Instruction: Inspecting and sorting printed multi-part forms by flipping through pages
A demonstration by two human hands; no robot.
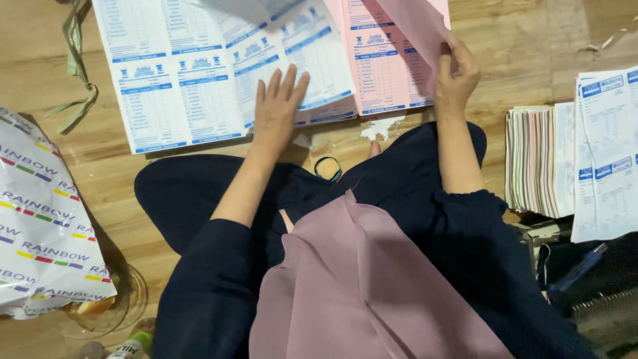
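On the wooden floor [531, 40], in front of the seated person's knees, lie the printed sheets: a white form sheet [179, 86] with blue headers, and a pink form sheet [389, 66] of the same layout overlapping its right side.

Left hand [279, 106]: flat, fingers spread, palm down on the white sheet near its lower edge. Grip released, just pinning the paper. Right hand [455, 73]: grip pinched on the right edge of the pink sheet, thumb and fingers closed on it, with the sheet curling up and over at that corner.

Judgement on doing it well: keep the left palm flat so the stack underneath doesn't slide; lift only a single ply with the right, since thin paper like this tends to cling; peel from the corner, not the middle, to avoid creasing.

Materials: sheets are thin, matte and floppy, printed in grid blocks. Floor is smooth varnished plank, with a torn white scrap [380, 126] just below the pink sheet. At right, a thick stack of sheets [531, 159] with multicoloured edges; beside it more loose white forms [608, 153]. At left, a crinkled glossy white wrapper [40, 219] with coloured stripes. Dark sleeves and a mauve cloth [359, 286] fill the foreground.
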